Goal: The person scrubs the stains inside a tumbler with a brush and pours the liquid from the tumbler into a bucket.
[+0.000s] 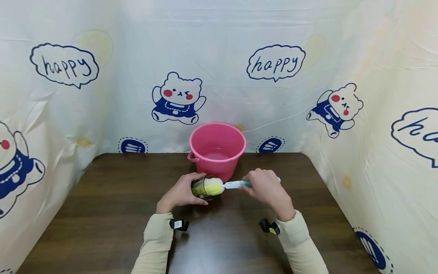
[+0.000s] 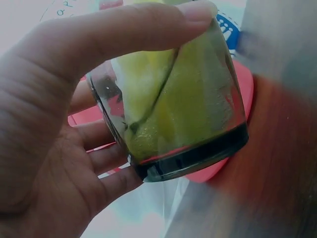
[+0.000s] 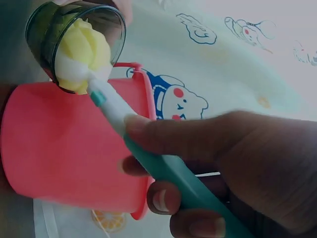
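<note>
My left hand [image 1: 183, 191] grips a dark-tinted drinking glass [image 2: 198, 144] lying on its side in the air, mouth toward the right. In the left wrist view the thumb lies across the near side and the fingers wrap behind. The yellow and white sponge head of a bottle brush [image 3: 86, 47] sits inside the glass, partly out of its mouth. My right hand [image 1: 265, 186] holds the brush's white and teal handle [image 3: 178, 173], thumb along the top and fingers curled beneath. Both hands are just in front of a pink bucket [image 1: 219, 163].
The bucket stands at the back of the dark wooden table [image 1: 102, 228], its handle [image 1: 193, 156] hanging at the left rim. A printed curtain [image 1: 219, 45] with bears surrounds the table behind and on both sides. A small black camera is on each wrist.
</note>
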Available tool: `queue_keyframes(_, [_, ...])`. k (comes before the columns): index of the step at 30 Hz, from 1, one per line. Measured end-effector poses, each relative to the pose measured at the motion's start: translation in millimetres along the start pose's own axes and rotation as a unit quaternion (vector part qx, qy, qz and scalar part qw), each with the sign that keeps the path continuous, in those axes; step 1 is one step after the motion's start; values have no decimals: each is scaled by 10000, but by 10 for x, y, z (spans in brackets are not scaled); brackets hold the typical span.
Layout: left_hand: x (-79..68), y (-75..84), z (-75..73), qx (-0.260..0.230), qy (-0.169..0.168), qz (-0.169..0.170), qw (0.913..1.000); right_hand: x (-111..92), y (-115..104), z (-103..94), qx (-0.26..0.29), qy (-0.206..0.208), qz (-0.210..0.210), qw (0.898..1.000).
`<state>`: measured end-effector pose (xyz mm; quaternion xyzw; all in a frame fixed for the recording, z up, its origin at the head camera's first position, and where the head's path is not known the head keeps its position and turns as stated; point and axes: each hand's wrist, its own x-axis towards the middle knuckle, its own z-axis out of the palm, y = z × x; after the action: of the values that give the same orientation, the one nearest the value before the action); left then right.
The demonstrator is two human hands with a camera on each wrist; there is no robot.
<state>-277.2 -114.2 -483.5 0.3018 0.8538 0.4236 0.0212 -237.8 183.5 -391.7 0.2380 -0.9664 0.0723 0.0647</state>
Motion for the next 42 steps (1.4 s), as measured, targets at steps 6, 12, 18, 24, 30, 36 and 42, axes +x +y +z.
queue_keyframes(6, [-15, -12, 3, -63, -69, -43, 9999, -7, -13, -71, 257, -242, -108, 9993])
queue_keyframes(12, [9, -18, 17, -30, 49, 225, 9997, 40, -43, -74, 45, -63, 58, 10000])
queue_keyframes(18, [29, -25, 44, -4, -24, 34, 10000, 25, -76, -176, 96, -400, 154, 9990])
queue_keyframes(24, [52, -34, 70, -111, -76, 160, 9998, 72, -53, -197, 21, -207, 92, 9997])
queue_keyframes(30, [56, -47, 76, -88, -93, 117, 9998, 67, -39, -222, 78, -539, 221, 9983])
queue_keyframes(36, [56, -54, 66, -13, -60, 49, 10000, 87, -24, -227, 179, -370, 140, 9991])
queue_keyframes(42, [47, -51, 58, -55, -111, -35, 9999, 101, -30, -257, 201, -723, 373, 9965])
